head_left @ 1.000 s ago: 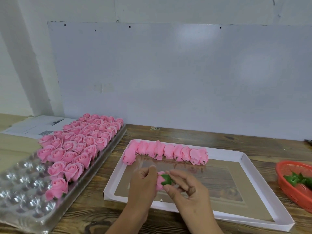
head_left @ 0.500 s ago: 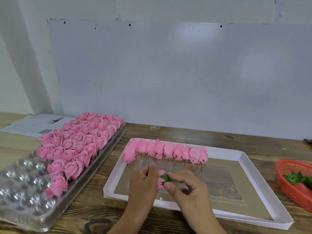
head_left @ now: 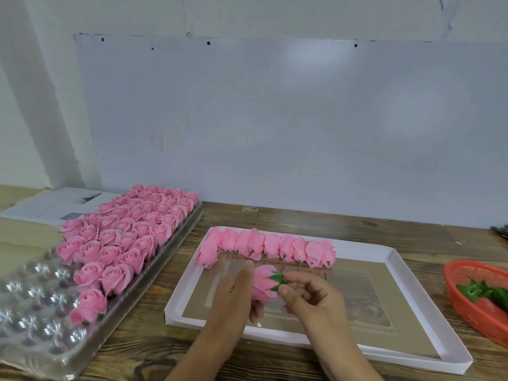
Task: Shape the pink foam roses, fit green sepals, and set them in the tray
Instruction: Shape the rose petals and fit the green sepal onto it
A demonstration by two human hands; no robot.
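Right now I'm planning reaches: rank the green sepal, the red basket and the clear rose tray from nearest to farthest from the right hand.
1. Green sepal, at the right hand fingertips.
2. Red basket, far right.
3. Clear rose tray, far left.

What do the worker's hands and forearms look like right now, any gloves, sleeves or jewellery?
Both hands are bare: no gloves on the left hand or the right hand. No rings or wrist wear show. The forearms are uncovered down to the bottom edge of the picture, so no sleeves are in view. Fingernails look short and unpainted.
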